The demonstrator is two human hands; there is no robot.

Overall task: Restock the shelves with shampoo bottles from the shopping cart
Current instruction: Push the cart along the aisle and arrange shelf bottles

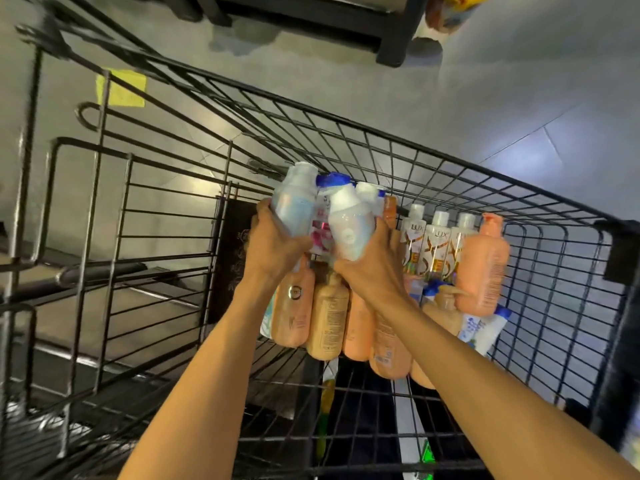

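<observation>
So both hands are down in the shopping cart [450, 161] right now, left hand [273, 244] and right hand [372, 268] curled around opposite sides of a little clutch of shampoo bottles [349, 230]. They're pale ones with white and blue caps, squeezed together between the hands and held above the rest. Looks like just the pick-up part of one load. Plenty left too: orange bottles [327, 317] lie heaped right under the hands, and Lux bottles [438, 247] stand in a row just past the right hand. No stocked shelf shows, so can't say how much is done.
</observation>
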